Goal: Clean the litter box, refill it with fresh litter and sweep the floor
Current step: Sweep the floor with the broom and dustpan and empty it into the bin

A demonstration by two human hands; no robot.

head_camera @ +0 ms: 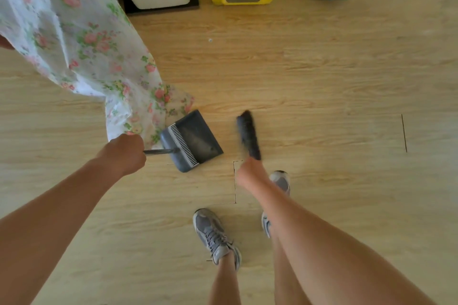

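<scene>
Fingers of the left hand [123, 153] were curled tight round the thin handle of a dark grey dustpan [198, 140], comb-toothed along its back edge, which sat on the wooden floor [322, 69] just right of that hand. Blurred, the right hand [250, 174] gripped a black hand brush [247, 134], near the pan's open lip but apart from it.

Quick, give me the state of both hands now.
Left hand: closed, gripping the dustpan by its handle.
Right hand: closed, holding the brush, though blurred.
</scene>
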